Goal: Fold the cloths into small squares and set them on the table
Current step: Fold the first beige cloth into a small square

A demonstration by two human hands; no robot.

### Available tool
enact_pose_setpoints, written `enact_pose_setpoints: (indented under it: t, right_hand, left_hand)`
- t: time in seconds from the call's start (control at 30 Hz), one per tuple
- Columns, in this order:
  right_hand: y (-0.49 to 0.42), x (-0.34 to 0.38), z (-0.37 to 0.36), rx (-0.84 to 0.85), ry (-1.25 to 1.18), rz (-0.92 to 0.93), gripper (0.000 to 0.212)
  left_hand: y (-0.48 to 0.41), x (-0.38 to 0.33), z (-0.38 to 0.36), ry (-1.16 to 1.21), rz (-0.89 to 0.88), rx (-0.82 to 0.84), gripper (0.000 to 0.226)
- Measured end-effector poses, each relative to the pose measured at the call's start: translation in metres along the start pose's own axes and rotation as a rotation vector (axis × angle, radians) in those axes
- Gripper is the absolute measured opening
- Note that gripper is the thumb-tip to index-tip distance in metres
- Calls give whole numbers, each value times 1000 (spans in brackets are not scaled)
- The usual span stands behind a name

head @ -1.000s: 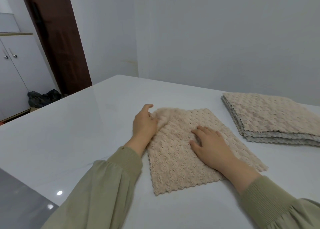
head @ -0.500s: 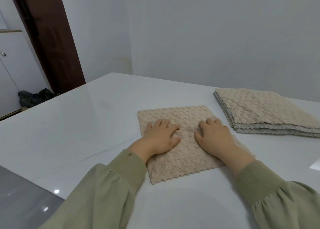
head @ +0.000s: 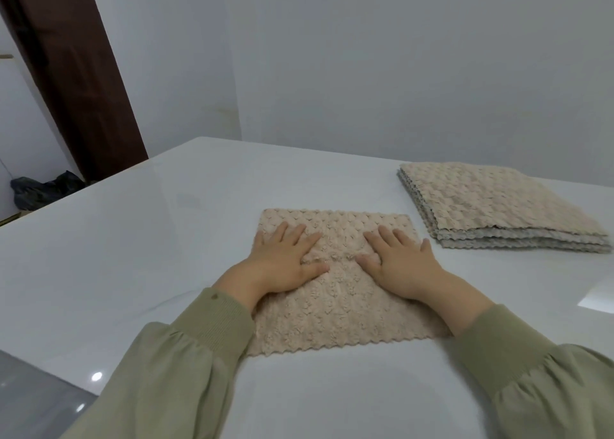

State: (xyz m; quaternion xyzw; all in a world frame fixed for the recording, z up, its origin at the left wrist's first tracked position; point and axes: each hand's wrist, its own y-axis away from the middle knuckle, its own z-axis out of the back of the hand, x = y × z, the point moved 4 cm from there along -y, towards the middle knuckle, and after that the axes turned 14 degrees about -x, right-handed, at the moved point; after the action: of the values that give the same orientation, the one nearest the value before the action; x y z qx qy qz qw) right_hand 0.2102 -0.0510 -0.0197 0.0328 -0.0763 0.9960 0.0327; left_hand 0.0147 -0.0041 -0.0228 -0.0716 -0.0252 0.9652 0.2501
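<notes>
White table point(head: 139, 246): left hand point(head: 282, 266) and right hand point(head: 402, 267) press flat, fingers straight, on cloth point(head: 339, 302) (stack point(head: 491, 202) alongside). Smoothing step; next needs an edge pinched and folded over.

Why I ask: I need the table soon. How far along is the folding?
Done: no small squares show on the table. In hand: the left hand and right hand press one cloth flat. Left: folding it small, then the stack beside it.
</notes>
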Motion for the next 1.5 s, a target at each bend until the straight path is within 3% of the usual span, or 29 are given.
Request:
enact_pose_setpoints:
  t: [0.1,0.23,0.37,0.43,0.5,0.57,0.67,0.73,0.87,0.93,1.07,1.27,1.5]
  right_hand:
    - [-9,-7,3,35,-32,-33,69]
    - [-19,-15,18,61,-260,-77,54]
    - [-37,-20,32,-167,-62,-54,20]
    - [-46,-17,33,-186,14,-60,7]
    - [-53,-12,34,-218,112,-53,11]
    - [-58,-9,35,-423,186,-30,19]
    - [-48,-1,34,-607,88,-18,45]
    - [-44,1,23,-478,41,4,54]
    - [-41,-8,-8,-9,-25,-36,64]
    - [-42,-15,-9,59,-39,-65,68]
    - [-46,-17,1,47,22,-60,71]
    - [-69,-30,32,-131,-178,-128,38]
    - [-98,-44,8,-244,193,-62,28]
  left_hand:
    - [-4,2,-1,-13,42,-25,75]
    - [-5,3,-1,-22,29,5,77]
    - [-8,4,-1,-10,18,23,79]
    - [-7,3,0,-15,16,27,80]
    - [-6,3,0,-15,21,29,80]
    - [-6,2,1,-1,30,-3,78]
    - [-8,3,6,36,68,-117,71]
    - [-11,10,7,27,114,-130,68]
    - [-14,30,1,-10,217,-60,68]
    - [-18,38,0,-4,269,-67,68]
    - [-25,46,0,21,321,-142,63]
    - [-40,60,11,188,372,-449,39]
    - [-61,79,10,104,415,-460,42]
